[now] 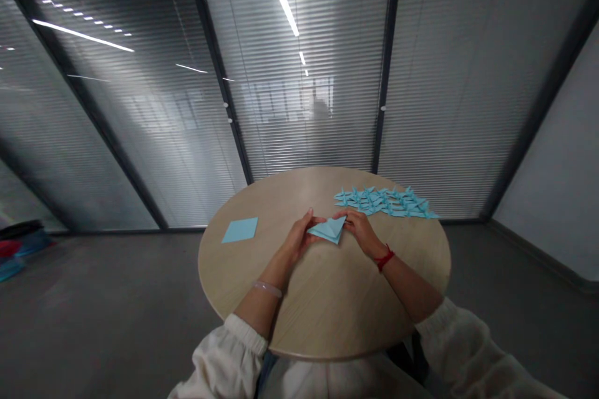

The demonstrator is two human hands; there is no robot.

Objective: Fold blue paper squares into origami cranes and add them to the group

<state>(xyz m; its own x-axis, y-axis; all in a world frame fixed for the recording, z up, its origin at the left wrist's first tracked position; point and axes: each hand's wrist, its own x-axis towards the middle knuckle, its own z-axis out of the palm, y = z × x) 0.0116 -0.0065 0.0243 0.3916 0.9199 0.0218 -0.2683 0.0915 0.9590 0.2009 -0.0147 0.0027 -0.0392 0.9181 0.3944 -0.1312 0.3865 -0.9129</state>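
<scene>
A partly folded sheet of light blue origami paper (329,230) is held between both hands above the middle of the round table. My left hand (299,234) grips its left corner, thumb on top and fingers beneath. At the right corner, my right hand (359,228) pinches the paper near its upper edge. Layered triangular flaps show on the side facing me. Flat on the table to the left lies blue paper (240,230), unfolded; whether it is one sheet or a stack I cannot tell. Beyond my right hand sit several folded blue paper cranes (384,201) in close rows.
The round wooden table (327,305) has its near edge right at my body. Behind it stands a glass partition with blinds (309,137). A white wall (556,181) is at the right. Red and blue objects (14,255) rest on the grey floor at far left.
</scene>
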